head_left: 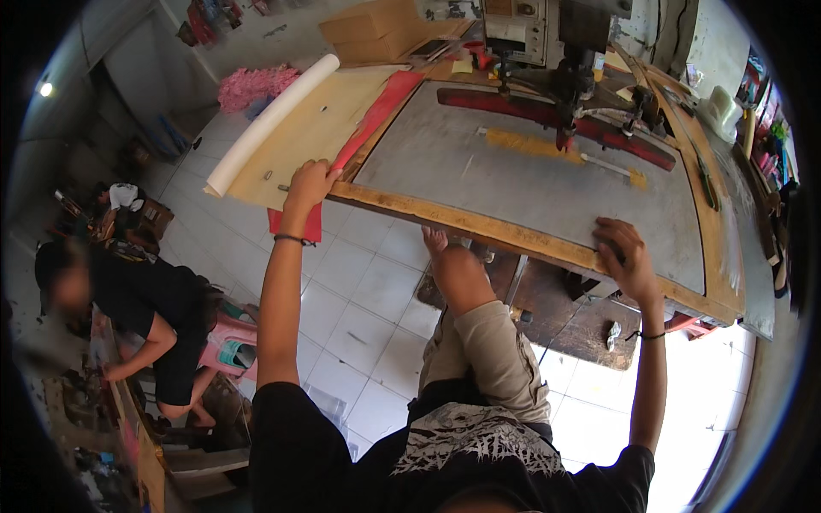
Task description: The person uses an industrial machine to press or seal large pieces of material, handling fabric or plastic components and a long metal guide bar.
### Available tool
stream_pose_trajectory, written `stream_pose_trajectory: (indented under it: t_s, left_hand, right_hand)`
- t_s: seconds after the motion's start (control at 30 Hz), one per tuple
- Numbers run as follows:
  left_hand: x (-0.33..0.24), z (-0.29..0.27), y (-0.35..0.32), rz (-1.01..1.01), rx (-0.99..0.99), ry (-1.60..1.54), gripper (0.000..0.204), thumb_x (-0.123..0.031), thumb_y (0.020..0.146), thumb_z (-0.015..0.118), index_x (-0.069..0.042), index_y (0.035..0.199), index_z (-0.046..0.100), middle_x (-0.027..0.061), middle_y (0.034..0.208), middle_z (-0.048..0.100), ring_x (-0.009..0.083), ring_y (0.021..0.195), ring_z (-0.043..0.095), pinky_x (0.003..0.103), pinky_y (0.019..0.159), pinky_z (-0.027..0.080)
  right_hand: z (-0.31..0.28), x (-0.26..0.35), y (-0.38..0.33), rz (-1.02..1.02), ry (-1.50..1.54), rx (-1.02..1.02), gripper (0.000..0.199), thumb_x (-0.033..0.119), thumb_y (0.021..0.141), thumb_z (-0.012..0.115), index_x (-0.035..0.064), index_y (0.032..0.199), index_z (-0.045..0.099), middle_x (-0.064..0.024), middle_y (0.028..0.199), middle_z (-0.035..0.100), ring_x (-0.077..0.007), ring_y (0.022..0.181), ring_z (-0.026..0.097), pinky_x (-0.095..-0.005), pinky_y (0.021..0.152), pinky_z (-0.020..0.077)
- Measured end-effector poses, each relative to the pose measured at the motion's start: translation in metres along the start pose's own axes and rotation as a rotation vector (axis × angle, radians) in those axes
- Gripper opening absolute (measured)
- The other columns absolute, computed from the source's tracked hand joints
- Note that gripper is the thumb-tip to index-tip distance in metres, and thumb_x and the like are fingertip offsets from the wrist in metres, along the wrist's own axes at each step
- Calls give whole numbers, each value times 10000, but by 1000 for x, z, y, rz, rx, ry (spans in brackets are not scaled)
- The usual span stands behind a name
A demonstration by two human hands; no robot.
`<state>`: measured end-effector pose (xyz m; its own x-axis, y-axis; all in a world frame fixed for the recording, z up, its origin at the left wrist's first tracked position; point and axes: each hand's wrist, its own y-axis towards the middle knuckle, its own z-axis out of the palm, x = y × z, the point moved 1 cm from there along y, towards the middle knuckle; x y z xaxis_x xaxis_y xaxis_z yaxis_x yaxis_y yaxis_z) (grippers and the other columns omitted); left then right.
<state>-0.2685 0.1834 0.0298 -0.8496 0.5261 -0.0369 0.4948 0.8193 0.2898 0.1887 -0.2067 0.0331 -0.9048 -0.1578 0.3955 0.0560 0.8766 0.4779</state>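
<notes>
Jagged pale print on black shirt (479,440), not legible. Left hand (312,184): arm extended forward, fingers curled together, gripping red strip (376,115) near table corner; strip runs up beside grey panel (410,162), red piece hangs below hand. Right hand (626,256): elbow bent, fingers loosely bent, slightly apart, at panel's wooden edge (479,215). Cardboard box (376,30) behind, contents hidden.

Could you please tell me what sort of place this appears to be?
This looks like a small workshop, perhaps for fabric or sheet material: a dark machine head stands over a grey work surface, a red strip runs to the person's left hand, and a co-worker sits nearby.
</notes>
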Motion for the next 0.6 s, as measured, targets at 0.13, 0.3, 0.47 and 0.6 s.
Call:
stream_pose_trajectory:
  t_s: [0.13, 0.3, 0.47, 0.6]
  left_hand:
    - [16, 1, 2, 0, -111, 41, 298, -265, 932, 546, 5, 906, 670, 263, 851, 668, 449, 836, 647, 520, 808, 513]
    - [26, 9, 3, -107, -170, 149, 243, -225, 941, 502, -52, 1071, 614, 240, 869, 683, 436, 828, 655, 527, 786, 507]
    - [16, 25, -2, -122, -258, 74, 274, -189, 929, 511, -99, 1188, 513, 240, 883, 680, 435, 861, 663, 537, 778, 508]
    - [33, 12, 5, -263, -232, 28, 282, -185, 931, 495, -103, 1201, 495, 261, 889, 676, 454, 872, 657, 543, 784, 503]
  right_hand:
    - [10, -2, -3, -24, 5, -36, 204, 47, 836, 643, -1, 1034, 659, -143, 1181, 644, -350, 1116, 580, -422, 969, 454]
    - [10, 0, -5, -12, 19, -43, 191, 58, 841, 641, -4, 1021, 662, -147, 1183, 643, -347, 1124, 575, -420, 969, 454]
    - [9, -1, -6, 7, 9, -23, 190, 80, 853, 634, -5, 1022, 659, -150, 1192, 638, -352, 1126, 573, -419, 975, 448]
    - [9, 1, -4, 16, 5, -15, 192, 84, 858, 637, -7, 1025, 659, -155, 1192, 637, -354, 1134, 567, -420, 974, 448]
